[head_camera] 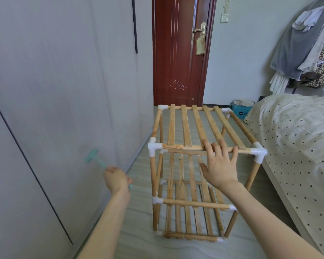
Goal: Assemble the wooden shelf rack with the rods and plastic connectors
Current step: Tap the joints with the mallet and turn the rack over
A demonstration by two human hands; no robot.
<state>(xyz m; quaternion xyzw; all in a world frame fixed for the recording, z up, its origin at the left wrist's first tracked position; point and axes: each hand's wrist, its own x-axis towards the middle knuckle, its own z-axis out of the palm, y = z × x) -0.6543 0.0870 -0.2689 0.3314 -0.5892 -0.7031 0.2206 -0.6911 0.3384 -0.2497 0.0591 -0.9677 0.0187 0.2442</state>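
The wooden shelf rack (187, 126) stands upright on the floor, with slatted tiers joined by white plastic connectors (154, 146) at the corners. My right hand (220, 163) has its fingers spread and laid over the top tier's front rod (183, 147), just right of its middle. My left hand (115, 179) is off to the left of the rack, gripping the handle of a small teal plastic mallet (94, 156). The mallet is blurred and its head points up towards the wardrobe.
A grey wardrobe (54, 109) runs along the left. A bed with a dotted cover (295, 146) is close to the rack's right side. A red door (178, 53) stands behind, with a blue box (241, 111) near it and clothes (307, 43) hanging at the right.
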